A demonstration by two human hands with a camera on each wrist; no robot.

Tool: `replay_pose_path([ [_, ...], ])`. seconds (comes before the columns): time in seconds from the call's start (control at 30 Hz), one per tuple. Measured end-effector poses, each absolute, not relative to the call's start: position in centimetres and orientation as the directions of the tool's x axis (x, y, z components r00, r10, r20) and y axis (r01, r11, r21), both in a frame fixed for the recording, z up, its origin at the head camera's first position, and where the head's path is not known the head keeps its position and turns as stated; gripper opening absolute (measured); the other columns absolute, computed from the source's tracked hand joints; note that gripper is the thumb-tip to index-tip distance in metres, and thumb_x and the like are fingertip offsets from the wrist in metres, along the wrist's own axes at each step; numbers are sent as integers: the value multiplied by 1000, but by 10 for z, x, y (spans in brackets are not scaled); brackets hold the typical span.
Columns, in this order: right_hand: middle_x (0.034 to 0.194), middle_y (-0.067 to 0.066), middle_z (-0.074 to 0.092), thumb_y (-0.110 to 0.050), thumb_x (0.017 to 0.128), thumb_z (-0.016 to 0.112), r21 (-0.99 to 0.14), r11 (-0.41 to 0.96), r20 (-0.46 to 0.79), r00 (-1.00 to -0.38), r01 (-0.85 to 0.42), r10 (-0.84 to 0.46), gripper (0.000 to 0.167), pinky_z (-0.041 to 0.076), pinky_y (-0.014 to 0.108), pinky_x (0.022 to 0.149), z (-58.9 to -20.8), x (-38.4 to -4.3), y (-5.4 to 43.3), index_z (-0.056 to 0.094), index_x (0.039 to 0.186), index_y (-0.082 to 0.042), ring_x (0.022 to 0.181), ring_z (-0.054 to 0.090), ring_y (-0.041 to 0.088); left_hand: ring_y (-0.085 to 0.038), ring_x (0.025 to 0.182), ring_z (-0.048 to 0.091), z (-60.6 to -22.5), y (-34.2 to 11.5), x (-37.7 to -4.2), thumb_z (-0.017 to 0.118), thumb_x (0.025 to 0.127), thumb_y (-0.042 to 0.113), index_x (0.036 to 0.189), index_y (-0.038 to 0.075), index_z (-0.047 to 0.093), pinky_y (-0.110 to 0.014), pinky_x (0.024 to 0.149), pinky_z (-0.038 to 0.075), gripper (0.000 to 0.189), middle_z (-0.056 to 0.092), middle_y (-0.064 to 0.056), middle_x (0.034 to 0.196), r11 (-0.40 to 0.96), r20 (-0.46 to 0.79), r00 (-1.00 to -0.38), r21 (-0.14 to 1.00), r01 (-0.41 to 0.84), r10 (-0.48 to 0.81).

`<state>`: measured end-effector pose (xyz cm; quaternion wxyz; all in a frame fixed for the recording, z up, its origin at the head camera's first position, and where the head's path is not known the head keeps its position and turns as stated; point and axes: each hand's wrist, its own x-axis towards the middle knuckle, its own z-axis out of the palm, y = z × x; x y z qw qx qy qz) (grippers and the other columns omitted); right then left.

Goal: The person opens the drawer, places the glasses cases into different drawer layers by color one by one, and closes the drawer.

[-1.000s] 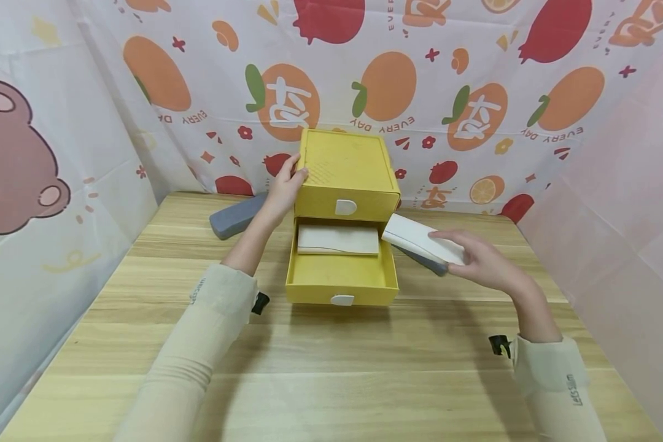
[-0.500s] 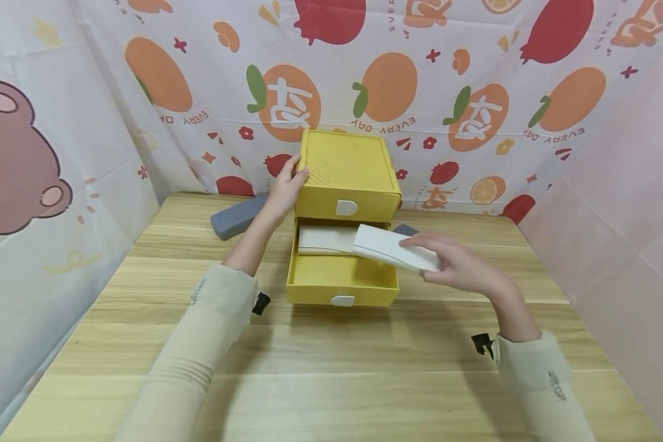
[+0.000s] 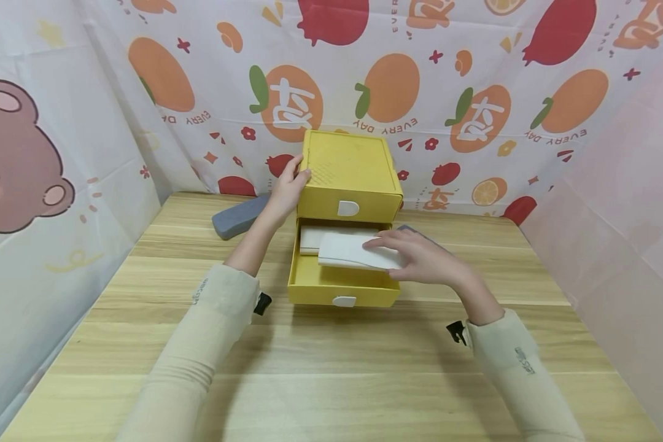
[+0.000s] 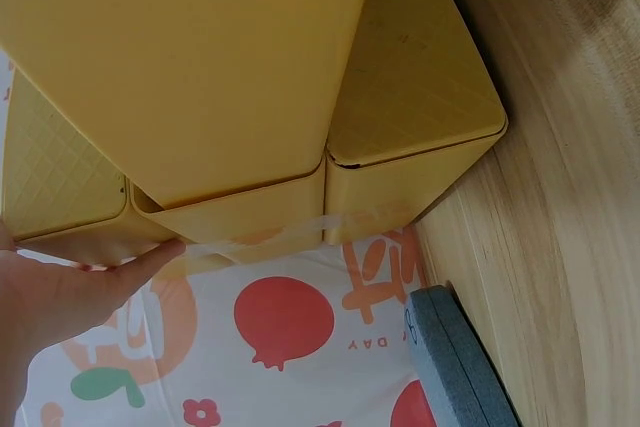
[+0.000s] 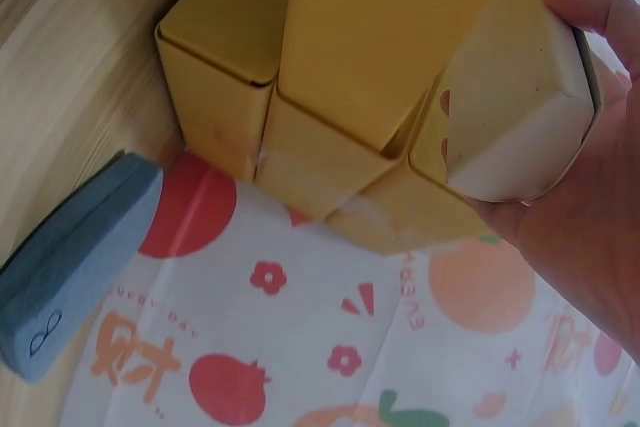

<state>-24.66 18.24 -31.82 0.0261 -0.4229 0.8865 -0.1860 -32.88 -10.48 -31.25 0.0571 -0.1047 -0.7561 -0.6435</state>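
Observation:
A yellow two-drawer box (image 3: 353, 162) stands at the back of the table, its lower drawer (image 3: 315, 295) pulled out. My left hand (image 3: 284, 193) rests on the box's upper left side, thumb near the front corner. My right hand (image 3: 428, 258) grips the right end of a white glasses case (image 3: 345, 252), thumb on one side and fingers on the other. That case is over the open drawer, nearly level, in front of a second white glasses case (image 3: 310, 238) lying in the drawer's rear. In the right wrist view the held case (image 5: 515, 107) shows its angular end.
A blue-grey case (image 3: 237, 218) lies left of the box, behind my left forearm. Another blue-grey case (image 5: 80, 257) lies to the right, mostly hidden by my right hand in the head view. Printed cloth (image 3: 199, 147) hangs behind the table (image 3: 331, 380).
My right hand has carried the white glasses case leftward and slightly down, from beside the box to over the open drawer. My left hand stays on the box.

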Motion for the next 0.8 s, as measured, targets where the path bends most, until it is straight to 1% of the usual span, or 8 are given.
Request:
replay_pose_path([
  [0.2, 134, 2, 45, -12, 80, 66, -398, 543, 54, -610, -739, -791, 53, 32, 44, 96, -321, -252, 168, 52, 130, -26, 121, 38, 21, -18, 129, 28, -312, -104, -328, 40, 98, 22, 146, 4, 17, -30, 103, 26, 56, 22, -14, 147, 134, 225, -970, 962, 236, 96],
  [0.4, 135, 3, 44, -14, 81, 66, -421, 533, 17, -594, -734, -805, 51, 32, 43, 97, -328, -255, 156, 52, 129, -24, 122, 37, 21, -17, 129, 28, -312, -105, -328, 39, 98, 22, 146, 4, 16, -30, 103, 25, 56, 22, -14, 147, 130, 221, -970, 964, 233, 99],
  [0.57, 135, 3, 45, -12, 81, 68, -406, 522, -2, -571, -750, -821, 51, 30, 42, 99, -336, -258, 149, 53, 129, -23, 123, 36, 21, -18, 129, 27, -312, -105, -328, 40, 98, 23, 146, 5, 17, -30, 103, 25, 56, 22, -13, 147, 136, 217, -972, 964, 228, 91],
  [0.8, 137, 2, 43, -11, 81, 69, -382, 530, -25, -565, -757, -825, 54, 30, 41, 100, -343, -258, 145, 51, 130, -24, 125, 35, 21, -19, 128, 29, -312, -105, -327, 39, 98, 22, 146, 4, 16, -31, 103, 25, 56, 22, -14, 147, 118, 223, -969, 965, 234, 102],
])
